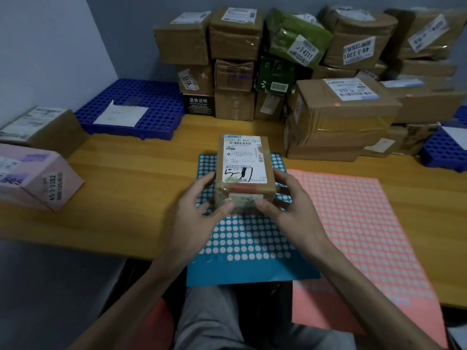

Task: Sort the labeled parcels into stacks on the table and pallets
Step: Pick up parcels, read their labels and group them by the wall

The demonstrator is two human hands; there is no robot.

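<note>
Both hands grip one small brown parcel [243, 170] at frame centre, over the blue dotted sheet [249, 246] on the surface [121, 188]: left hand [199, 205] and right hand [290, 205] curl round its near corners.

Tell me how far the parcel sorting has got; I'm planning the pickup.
Early, it seems. Looks done: a pink parcel and a brown box sit at the table's left. In hand: the left hand and right hand hold a small labeled parcel above the blue dotted sheet. Left: the big pile at the back, and the blue pallet bears only a white flat item.
</note>
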